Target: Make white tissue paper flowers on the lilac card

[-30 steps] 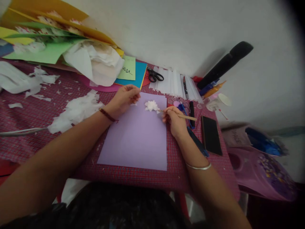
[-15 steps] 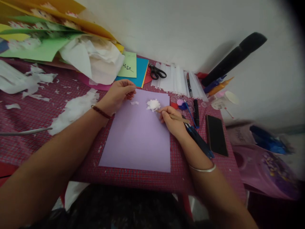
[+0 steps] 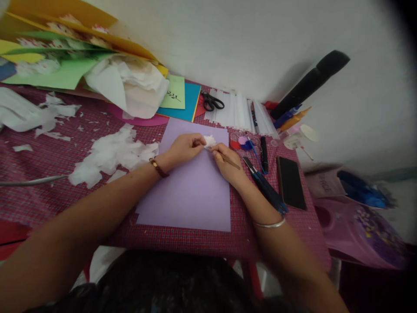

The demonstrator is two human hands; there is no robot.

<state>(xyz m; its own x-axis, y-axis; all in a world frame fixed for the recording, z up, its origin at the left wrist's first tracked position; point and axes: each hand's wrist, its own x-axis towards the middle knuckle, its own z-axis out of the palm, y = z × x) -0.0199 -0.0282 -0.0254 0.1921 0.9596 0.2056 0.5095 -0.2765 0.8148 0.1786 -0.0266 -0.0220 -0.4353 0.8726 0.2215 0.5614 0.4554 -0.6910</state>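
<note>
A lilac sheet of paper lies flat on the red checked tablecloth. Near its top edge sits a small white tissue flower. My left hand is closed, its fingertips pinched at the left side of the flower. My right hand is closed on a thin wooden stick, whose tip meets the flower from the right. The two hands almost touch over the flower and hide its lower part.
Torn white tissue lies left of the sheet. Coloured card sheets and crumpled tissue are stacked at the back left. Scissors, white strips, pens, a black phone and a glue bottle lie right.
My left hand has moved right from the sheet's top left corner to the flower. My right hand has shifted slightly left with the stick. The small white scrap beside the flower is no longer seen.
</note>
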